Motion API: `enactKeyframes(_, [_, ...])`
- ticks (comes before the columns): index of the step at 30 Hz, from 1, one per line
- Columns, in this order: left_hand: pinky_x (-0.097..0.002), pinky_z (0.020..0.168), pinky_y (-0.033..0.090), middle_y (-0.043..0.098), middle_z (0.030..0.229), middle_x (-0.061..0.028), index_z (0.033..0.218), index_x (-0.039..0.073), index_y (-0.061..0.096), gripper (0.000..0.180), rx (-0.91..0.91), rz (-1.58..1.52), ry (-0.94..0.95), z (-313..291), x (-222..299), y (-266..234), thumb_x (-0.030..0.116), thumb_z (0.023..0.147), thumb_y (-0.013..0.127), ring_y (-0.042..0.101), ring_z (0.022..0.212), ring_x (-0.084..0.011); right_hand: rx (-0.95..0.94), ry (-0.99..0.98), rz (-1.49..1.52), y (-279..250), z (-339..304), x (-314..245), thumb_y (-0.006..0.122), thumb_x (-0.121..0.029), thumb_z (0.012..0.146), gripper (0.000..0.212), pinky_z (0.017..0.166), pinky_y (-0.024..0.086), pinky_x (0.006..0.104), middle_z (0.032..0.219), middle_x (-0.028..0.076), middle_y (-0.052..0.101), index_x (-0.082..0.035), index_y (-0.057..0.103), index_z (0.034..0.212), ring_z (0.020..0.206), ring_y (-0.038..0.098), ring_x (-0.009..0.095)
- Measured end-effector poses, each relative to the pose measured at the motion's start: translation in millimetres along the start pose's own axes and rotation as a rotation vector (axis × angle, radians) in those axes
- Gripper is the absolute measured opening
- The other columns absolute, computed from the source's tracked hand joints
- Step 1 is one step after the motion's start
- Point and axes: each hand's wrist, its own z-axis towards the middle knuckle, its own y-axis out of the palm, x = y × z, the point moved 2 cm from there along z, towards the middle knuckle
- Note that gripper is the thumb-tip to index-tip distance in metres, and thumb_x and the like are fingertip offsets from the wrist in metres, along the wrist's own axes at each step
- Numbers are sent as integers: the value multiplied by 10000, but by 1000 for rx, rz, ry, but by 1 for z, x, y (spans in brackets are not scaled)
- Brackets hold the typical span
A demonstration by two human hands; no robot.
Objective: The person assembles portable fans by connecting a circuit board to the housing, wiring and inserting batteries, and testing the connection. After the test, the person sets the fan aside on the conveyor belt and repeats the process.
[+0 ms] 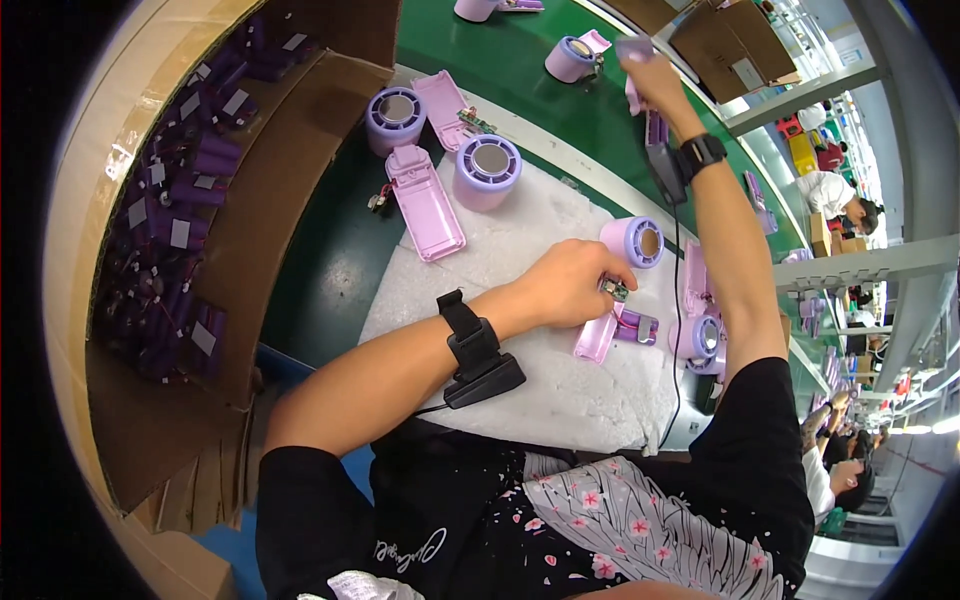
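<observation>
My left hand [572,284] is over the white foam sheet [545,395], its fingers closed on a small green circuit board [614,289]. Just below the board lie a narrow pink handle shell [596,338] and a purple battery pack [636,327]. A lilac round housing with a metal disc [634,242] rests right beyond my fingers. My right hand [655,82] reaches far over the green belt, closed around a blurred lilac piece [634,49]. Pink and purple parts show under that hand; their kind is unclear.
A cardboard box [300,150] full of purple battery packs [182,231] stands at left. Two lilac housings [487,171] and an open pink shell [428,205] lie on the far left of the foam. A black cable [677,330] hangs from my right wrist device. Other people sit along the line at right.
</observation>
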Motion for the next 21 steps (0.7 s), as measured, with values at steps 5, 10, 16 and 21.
enactKeyframes(5, [-363,720,506,665,917,-108,992,90,727,314,-12,-62,-8,4,4,-5,77,689,645,606,729,-243,311,-242,-177,9,56,-16,684,-421,751,605,558,565,393,905,221,697,100,604,1049,797,706,343])
enactKeyframes(10, [-364,709,506,664,908,-109,989,88,728,315,28,-47,3,-8,-6,-6,84,686,645,603,718,-237,130,-97,-251,55,28,-72,659,-429,743,611,754,542,386,1021,236,679,61,620,1105,939,673,353])
enactKeyframes(16, [-368,711,507,667,905,-124,985,83,729,312,14,-47,66,-4,1,-3,92,682,650,608,723,-244,5,-59,-476,65,47,-43,672,-448,718,729,838,533,384,1141,272,641,80,567,1210,1046,649,363])
enactKeyframes(21, [-382,737,512,672,917,-135,990,82,729,320,-3,-33,53,-14,-3,1,98,681,652,629,767,-267,-8,-3,-142,54,14,-40,676,-395,723,648,694,530,391,1048,225,649,64,558,1165,859,658,321])
